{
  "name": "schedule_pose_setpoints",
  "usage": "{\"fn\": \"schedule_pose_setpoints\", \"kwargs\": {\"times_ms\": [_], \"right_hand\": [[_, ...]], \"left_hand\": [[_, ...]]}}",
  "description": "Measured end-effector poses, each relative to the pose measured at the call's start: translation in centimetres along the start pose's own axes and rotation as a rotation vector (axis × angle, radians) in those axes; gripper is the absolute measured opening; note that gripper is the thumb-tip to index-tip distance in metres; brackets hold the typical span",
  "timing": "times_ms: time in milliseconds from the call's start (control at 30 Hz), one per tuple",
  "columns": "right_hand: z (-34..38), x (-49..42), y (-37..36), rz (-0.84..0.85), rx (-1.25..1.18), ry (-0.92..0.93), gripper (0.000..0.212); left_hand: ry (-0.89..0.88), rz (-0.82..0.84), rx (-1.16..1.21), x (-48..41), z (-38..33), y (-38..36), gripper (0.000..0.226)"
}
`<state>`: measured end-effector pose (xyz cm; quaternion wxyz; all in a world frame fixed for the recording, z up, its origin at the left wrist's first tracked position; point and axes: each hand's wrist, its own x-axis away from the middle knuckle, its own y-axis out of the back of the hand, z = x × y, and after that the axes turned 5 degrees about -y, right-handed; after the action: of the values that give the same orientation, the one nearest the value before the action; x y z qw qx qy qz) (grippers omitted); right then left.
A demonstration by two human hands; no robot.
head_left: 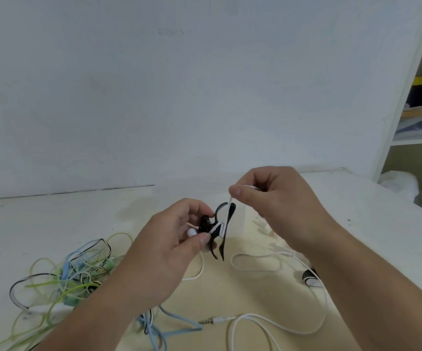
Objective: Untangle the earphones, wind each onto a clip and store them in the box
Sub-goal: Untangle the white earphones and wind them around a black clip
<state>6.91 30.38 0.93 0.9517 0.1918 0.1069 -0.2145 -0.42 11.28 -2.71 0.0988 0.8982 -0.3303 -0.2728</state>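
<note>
Pinched between the thumb and curled fingers of the left hand: a black clip, a few turns of white earphone cable round its waist. Just above, right hand fingers pressed together on the same cable, drawn taut. Below the fingers, slack loops and the jack plug loose on the tabletop; off to their left, a coloured tangle not yet sorted. Likely light, limp and springy; best gripped close to the clip, under gentle tension, never tugged at the joints.
</note>
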Motion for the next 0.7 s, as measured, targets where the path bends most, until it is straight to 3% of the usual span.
{"fn": "schedule_pose_setpoints", "kwargs": {"times_ms": [167, 300, 433, 700], "right_hand": [[-1.2, -0.4, -0.9, 0.117, 0.015, -0.139, 0.027], [-1.6, 0.0, -2.1, 0.373, 0.089, -0.199, 0.035], [-1.6, 0.8, -3.2, 0.561, 0.114, -0.164, 0.032], [-0.3, 1.0, -1.9, 0.636, 0.088, -0.147, 0.029]], "left_hand": [[0.040, -0.030, 0.276, -0.2, -0.1, -0.3, 0.025], [0.071, -0.232, 0.348, -0.5, 0.1, -0.4, 0.021], [0.090, -0.375, 0.241, -0.7, 0.6, -0.2, 0.021], [0.082, -0.400, 0.066, -0.6, 0.4, 0.0, 0.026]]}}
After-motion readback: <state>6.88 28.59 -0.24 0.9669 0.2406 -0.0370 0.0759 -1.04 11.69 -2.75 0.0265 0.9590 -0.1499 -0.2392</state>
